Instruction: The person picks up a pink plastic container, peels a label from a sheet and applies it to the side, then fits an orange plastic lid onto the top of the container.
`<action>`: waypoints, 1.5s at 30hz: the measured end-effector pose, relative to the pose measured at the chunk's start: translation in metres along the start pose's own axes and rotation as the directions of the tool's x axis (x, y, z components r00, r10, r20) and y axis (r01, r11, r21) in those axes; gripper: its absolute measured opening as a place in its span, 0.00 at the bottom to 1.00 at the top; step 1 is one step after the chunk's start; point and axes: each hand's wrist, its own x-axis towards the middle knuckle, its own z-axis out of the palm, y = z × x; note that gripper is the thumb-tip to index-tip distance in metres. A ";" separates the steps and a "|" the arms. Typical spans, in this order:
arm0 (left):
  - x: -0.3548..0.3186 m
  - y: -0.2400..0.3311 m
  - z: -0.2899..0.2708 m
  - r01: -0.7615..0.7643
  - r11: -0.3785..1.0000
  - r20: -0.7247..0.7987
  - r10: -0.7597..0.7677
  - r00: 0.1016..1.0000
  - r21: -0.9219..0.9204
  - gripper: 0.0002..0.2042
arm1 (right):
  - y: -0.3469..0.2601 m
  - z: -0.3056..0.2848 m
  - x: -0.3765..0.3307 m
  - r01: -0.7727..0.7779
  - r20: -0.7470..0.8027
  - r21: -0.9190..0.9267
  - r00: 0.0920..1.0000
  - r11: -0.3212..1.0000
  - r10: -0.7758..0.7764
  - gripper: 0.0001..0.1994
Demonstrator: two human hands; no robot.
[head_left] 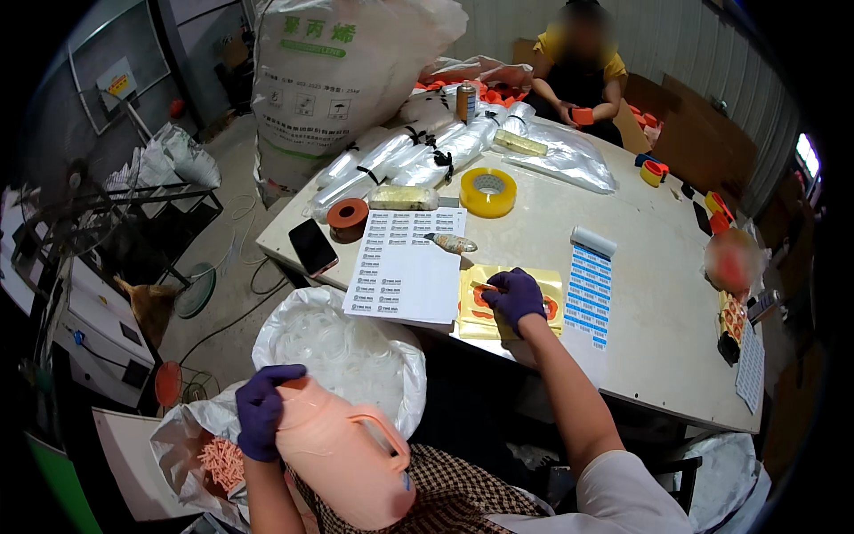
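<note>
My left hand (261, 411), in a purple glove, is closed round the end of a peach-coloured plastic jug (334, 449). The jug lies tilted across my lap, its loop handle facing right. At the table's front edge my right hand (518, 300), gloved the same way, has its fingers bent down on a stack of yellow sheets with red print (477, 327). Its fingertips pinch at the top sheet. Left of that stack lies a white sheet of small labels (409, 285), with a small wrapped tool (451, 243) on it. A blue-and-white label strip (588, 289) lies to the right.
Yellow tape (488, 192), a brown roll (347, 215) and a phone (313, 246) sit on the table (676, 303). Clear bag rolls (409, 160) lie behind. Below are sacks of clear parts (334, 343) and peach pieces (221, 463). Another person (583, 80) sits across, holding an orange part.
</note>
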 end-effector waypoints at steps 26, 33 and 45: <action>-0.049 -0.078 0.032 0.212 0.977 -0.144 -0.208 0.967 0.008 0.16 | 0.002 0.002 0.013 -0.177 0.077 0.105 0.983 0.979 0.169 0.15; -0.048 -0.083 0.032 0.215 0.971 -0.113 -0.204 0.972 0.099 0.20 | 0.019 0.007 -0.008 0.218 -0.104 0.199 0.974 0.955 -0.201 0.13; -0.051 -0.089 0.029 0.316 0.939 -0.100 -0.330 0.939 -0.133 0.16 | -0.005 -0.067 -0.027 0.318 0.070 0.779 0.812 0.540 -0.580 0.06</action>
